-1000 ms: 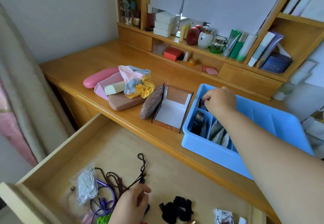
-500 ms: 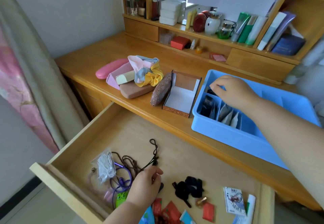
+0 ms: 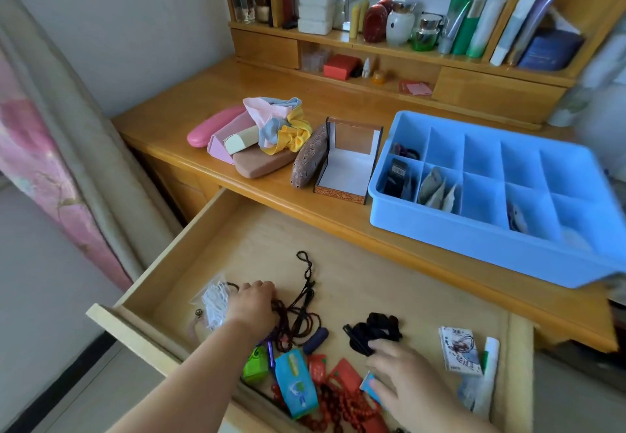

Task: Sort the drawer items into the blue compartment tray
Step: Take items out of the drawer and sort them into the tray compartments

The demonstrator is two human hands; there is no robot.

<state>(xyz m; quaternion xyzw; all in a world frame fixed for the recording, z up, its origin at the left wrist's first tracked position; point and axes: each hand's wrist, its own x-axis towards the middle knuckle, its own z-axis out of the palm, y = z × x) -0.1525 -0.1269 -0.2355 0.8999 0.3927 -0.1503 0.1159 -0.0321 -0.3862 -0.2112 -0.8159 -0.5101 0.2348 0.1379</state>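
Both my hands are down in the open drawer (image 3: 338, 263). My left hand (image 3: 252, 305) curls onto the dark bead strings (image 3: 294, 322); my right hand (image 3: 403, 380), fingers spread, touches the black scrunchie (image 3: 376, 327). The blue compartment tray (image 3: 474, 239) sits far right on the desk (image 3: 210, 100), well apart.

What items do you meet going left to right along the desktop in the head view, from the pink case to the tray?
Pink case → scrunchie pile → brown patterned pouch → open box → blue compartment tray.
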